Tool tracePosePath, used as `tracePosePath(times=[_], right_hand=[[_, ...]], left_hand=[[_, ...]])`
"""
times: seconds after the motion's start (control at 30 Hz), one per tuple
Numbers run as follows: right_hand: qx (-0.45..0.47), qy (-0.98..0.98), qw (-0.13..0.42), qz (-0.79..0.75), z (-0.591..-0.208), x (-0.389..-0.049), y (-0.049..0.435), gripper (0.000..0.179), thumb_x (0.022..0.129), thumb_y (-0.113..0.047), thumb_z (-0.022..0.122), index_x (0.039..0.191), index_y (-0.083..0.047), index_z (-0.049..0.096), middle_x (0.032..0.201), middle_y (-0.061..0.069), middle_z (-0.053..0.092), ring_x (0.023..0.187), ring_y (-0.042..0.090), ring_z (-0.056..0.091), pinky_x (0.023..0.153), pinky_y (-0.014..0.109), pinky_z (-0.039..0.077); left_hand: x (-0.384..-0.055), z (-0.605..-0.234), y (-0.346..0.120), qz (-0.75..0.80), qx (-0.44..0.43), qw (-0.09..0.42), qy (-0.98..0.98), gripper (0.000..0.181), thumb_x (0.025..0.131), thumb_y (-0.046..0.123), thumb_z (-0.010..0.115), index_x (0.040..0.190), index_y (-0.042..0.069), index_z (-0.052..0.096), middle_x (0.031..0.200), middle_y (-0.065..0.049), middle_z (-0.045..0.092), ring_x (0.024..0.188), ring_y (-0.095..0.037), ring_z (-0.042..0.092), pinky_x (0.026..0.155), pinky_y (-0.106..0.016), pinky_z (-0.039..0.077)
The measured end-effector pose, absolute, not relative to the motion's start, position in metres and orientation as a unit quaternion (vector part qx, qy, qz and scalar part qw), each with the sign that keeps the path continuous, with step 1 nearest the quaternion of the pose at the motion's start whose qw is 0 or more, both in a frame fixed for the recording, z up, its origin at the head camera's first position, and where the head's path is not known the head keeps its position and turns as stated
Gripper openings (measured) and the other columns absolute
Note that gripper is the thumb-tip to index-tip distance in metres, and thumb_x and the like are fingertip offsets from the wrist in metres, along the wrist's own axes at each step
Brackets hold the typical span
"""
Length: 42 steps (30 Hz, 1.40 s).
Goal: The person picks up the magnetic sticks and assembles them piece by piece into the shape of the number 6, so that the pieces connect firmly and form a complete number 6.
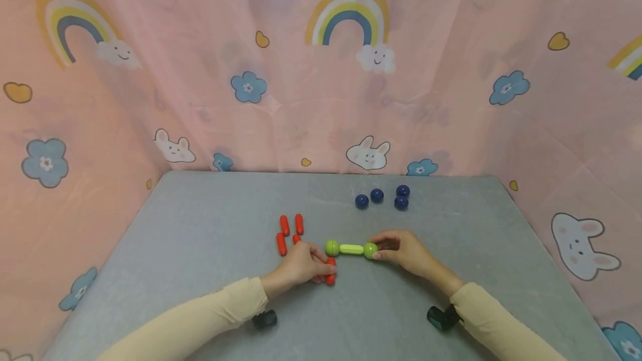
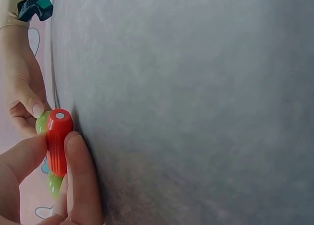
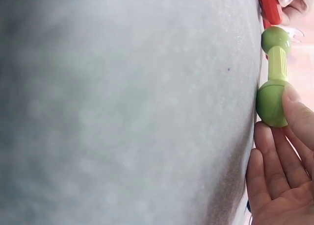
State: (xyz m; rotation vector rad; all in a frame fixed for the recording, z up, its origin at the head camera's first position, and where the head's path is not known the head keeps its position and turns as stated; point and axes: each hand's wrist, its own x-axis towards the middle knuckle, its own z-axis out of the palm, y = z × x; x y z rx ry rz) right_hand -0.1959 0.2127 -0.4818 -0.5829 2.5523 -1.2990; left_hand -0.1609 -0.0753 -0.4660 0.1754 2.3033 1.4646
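In the head view my left hand [image 1: 302, 264] pinches a red ribbed rod [image 1: 331, 278] between thumb and fingers, just in front of a green ball [image 1: 332, 248]. That ball caps one end of a lighter green bar [image 1: 351, 249]. A second green ball [image 1: 370, 250] sits at the bar's right end, and my right hand [image 1: 405, 250] holds it with thumb and fingertips. The right wrist view shows this ball [image 3: 272, 103] under the thumb, close over the table. A pale round spot marks the end of the red rod [image 2: 59, 137] in the left wrist view.
Several red rods [image 1: 281, 244] lie on the grey table [image 1: 210, 210] beyond my left hand, one partly hidden by it. Several dark blue balls [image 1: 377, 195] rest near the back edge. A pink patterned curtain [image 1: 301, 116] hangs behind the table and at both sides.
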Motion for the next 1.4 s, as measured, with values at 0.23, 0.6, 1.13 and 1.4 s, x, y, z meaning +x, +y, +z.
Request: tracePosePath(times=[0.23, 0.6, 1.13, 1.4], right_hand=[[-0.199, 0.867, 0.108, -0.443, -0.481, -0.196, 0.212, 0.031, 0.086, -0.022, 0.077, 0.115, -0.013, 0.072, 0.113, 0.007, 0.073, 0.099, 0.015, 0.07, 0.085, 0.02, 0.054], [-0.178, 0.879, 0.119, -0.427, -0.476, -0.197, 0.209, 0.031, 0.086, -0.021, 0.077, 0.115, -0.014, 0.072, 0.112, 0.005, 0.073, 0.098, 0.015, 0.068, 0.085, 0.026, 0.057], [-0.208, 0.881, 0.126, -0.406, -0.47, -0.207, 0.209, 0.029, 0.086, -0.017, 0.076, 0.115, -0.012, 0.072, 0.109, 0.005, 0.074, 0.094, 0.013, 0.068, 0.08, 0.019, 0.054], [-0.194, 0.886, 0.126, -0.402, -0.468, -0.215, 0.208, 0.03, 0.086, -0.015, 0.076, 0.116, -0.012, 0.072, 0.111, 0.005, 0.073, 0.097, 0.015, 0.067, 0.085, 0.027, 0.057]], left_hand=[[-0.164, -0.466, -0.075, 0.531, 0.063, 0.2, 0.821, 0.022, 0.082, 0.017, 0.081, 0.09, 0.002, 0.066, 0.073, -0.009, 0.074, 0.057, -0.009, 0.066, 0.058, -0.027, 0.058], [-0.165, -0.465, -0.076, 0.536, 0.065, 0.215, 0.814, 0.02, 0.082, 0.014, 0.08, 0.087, 0.0, 0.066, 0.071, -0.012, 0.074, 0.055, -0.009, 0.065, 0.054, -0.027, 0.058], [-0.168, -0.463, -0.074, 0.552, 0.053, 0.23, 0.8, 0.018, 0.084, 0.014, 0.078, 0.089, 0.0, 0.068, 0.068, -0.009, 0.073, 0.055, -0.01, 0.067, 0.055, -0.028, 0.059], [-0.176, -0.465, -0.072, 0.547, 0.047, 0.219, 0.806, 0.021, 0.085, 0.015, 0.078, 0.092, -0.001, 0.067, 0.07, -0.009, 0.073, 0.057, -0.011, 0.068, 0.057, -0.028, 0.06]])
